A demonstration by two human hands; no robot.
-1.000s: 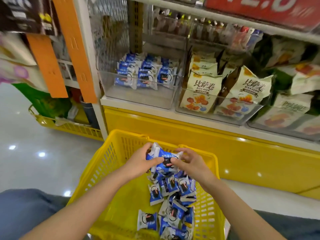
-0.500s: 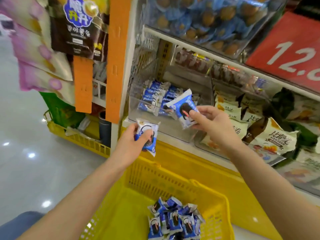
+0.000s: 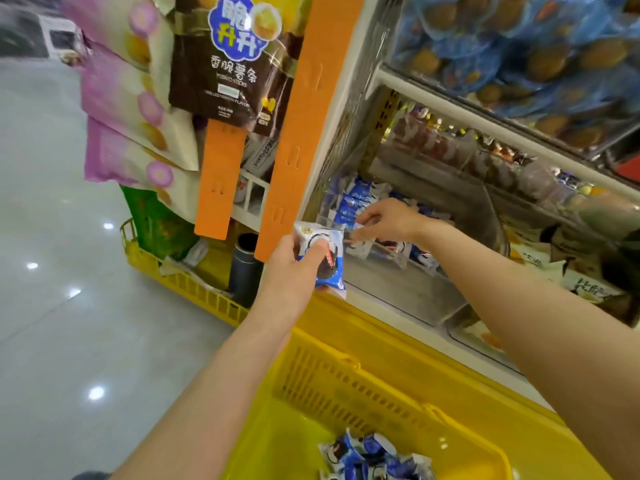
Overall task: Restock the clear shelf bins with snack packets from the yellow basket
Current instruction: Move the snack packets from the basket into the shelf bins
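A: What sits nearest in the frame?

B: The yellow basket [image 3: 346, 386], lower centre, with a heap of blue-and-white snack packets [image 3: 374, 455] in its bottom. That heap looks the same as half a second ago.

A: And the left hand?

B: The left hand [image 3: 294, 268] is at mid-frame and grips one held packet [image 3: 325, 258], with the thumb pressed across the front and the fingers curled behind. It had the same packet earlier. Now it is higher, right at the front left corner of the clear bin [image 3: 398, 292], beside the orange strip [image 3: 298, 133].

A: What has changed most?

B: The right hand [image 3: 384, 220]. Earlier it held a packet up in front of the bin, in open air. Now it has gone over the front wall and is inside the bin. Its fingers are bent down among the stocked packets [image 3: 349, 202] at the bin's left rear.

A: Does it still have that packet?

B: I cannot tell. Blur hides whether the fingers pinch a packet or only touch the pile.

A: And beyond that?

B: The next shelf up has blue wrapped snacks [image 3: 519, 46], upper right. Hanging bags [image 3: 225, 64] are at upper left.
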